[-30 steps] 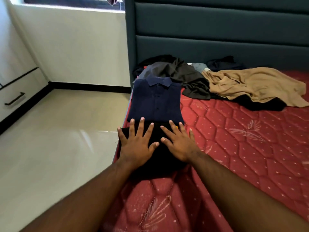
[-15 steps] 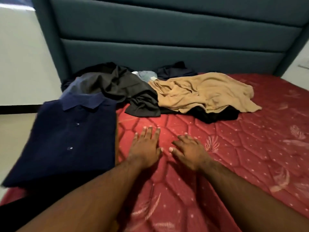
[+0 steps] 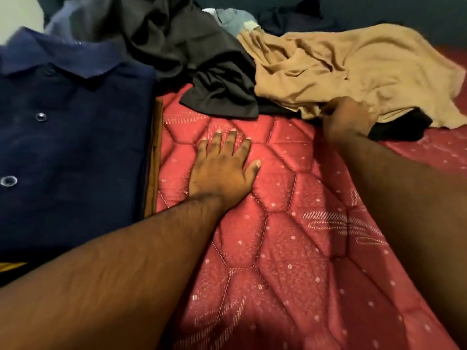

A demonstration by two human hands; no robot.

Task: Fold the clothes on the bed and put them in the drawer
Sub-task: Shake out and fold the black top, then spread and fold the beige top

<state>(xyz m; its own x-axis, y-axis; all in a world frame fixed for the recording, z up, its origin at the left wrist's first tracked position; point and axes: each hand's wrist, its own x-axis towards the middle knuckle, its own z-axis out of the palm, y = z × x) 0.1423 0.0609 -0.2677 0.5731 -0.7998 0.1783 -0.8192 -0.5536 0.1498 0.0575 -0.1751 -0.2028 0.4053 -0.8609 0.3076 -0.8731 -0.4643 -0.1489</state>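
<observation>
Where the bed's near left edge lies, a folded navy-blue collared button shirt (image 3: 73, 147) sits flat on the red quilted mattress (image 3: 290, 248), collar toward the headboard, with a thin brown fabric edge showing just beside its right side. Just right of it, the left hand (image 3: 222, 170) rests palm down on the bare mattress, fingers straight and slightly spread, holding nothing; its forearm runs in from the lower left. Behind the hand, a crumpled dark grey garment (image 3: 192, 61) lies heaped, touching the shirt's collar corner. Farther right, the right hand (image 3: 348, 117) reaches forward with the arm stretched from the lower right, its fingers curled and pinching the near hem of a rumpled tan cloth garment (image 3: 353, 66), which lies spread over a black garment (image 3: 401, 127). A pale blue-grey piece (image 3: 235, 18) peeks out behind the pile.
</observation>
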